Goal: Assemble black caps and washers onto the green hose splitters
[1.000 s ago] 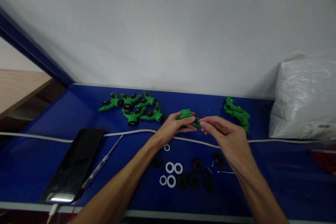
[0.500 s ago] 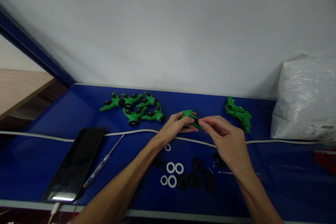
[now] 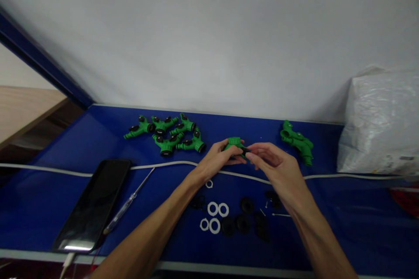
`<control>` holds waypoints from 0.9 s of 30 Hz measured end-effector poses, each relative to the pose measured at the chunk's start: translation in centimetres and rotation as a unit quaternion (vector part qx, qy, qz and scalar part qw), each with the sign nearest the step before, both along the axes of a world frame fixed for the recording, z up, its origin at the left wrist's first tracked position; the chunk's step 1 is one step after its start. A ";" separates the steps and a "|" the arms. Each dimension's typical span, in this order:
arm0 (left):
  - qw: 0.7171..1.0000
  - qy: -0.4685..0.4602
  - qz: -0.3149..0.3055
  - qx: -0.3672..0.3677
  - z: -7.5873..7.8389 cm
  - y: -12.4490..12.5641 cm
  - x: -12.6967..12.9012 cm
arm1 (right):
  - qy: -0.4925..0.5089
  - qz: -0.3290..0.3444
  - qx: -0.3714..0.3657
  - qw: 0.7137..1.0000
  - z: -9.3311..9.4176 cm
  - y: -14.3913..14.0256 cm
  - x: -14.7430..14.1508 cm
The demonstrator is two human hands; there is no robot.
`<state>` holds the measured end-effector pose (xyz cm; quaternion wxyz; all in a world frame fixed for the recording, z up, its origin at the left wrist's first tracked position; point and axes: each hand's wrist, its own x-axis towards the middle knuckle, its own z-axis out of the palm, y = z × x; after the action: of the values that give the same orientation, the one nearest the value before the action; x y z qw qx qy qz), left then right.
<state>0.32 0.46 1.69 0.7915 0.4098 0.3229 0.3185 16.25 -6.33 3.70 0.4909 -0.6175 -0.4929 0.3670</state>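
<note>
My left hand (image 3: 220, 155) is wrapped round a green hose splitter (image 3: 234, 141), its round threaded collar facing up. At the splitter's right side shows a small black valve knob (image 3: 244, 150), next to my left thumb. Thumb and fingers of my right hand (image 3: 273, 157) are pinched together at that knob; what they hold between the tips is too small to make out. Below the hands lie several white rings (image 3: 212, 209), black round caps (image 3: 242, 224), small screws (image 3: 262, 212) and a thin metal rod (image 3: 280, 215).
Several green splitters with black knobs (image 3: 166, 144) lie at the back left. More green splitter bodies (image 3: 297, 141) lie at the back right, beside a wrapped white package (image 3: 379, 122). A phone (image 3: 93, 205), a screwdriver (image 3: 129, 200) and a white cable (image 3: 170, 164) lie on the blue table.
My right hand has shifted slightly left, with its fingertips closer in at the black knob. My left hand keeps its hold on the splitter.
</note>
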 end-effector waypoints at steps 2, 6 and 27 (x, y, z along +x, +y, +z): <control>1.000 0.003 -0.007 0.005 0.2 -0.1 0.0 | 0.051 0.004 -0.032 0.998 0.1 0.1 0.1; 1.000 0.000 -0.012 0.009 0.4 -0.3 0.0 | 0.095 0.014 -0.041 0.995 0.2 0.2 0.2; 0.998 0.035 0.037 0.024 -0.2 0.1 -0.1 | -0.467 0.050 0.102 0.877 -4.8 -13.4 13.8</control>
<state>0.25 0.57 1.46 0.7572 0.4274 0.3579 0.3403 30.09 -19.74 -1.12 0.2448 -0.6383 -0.7298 0.0073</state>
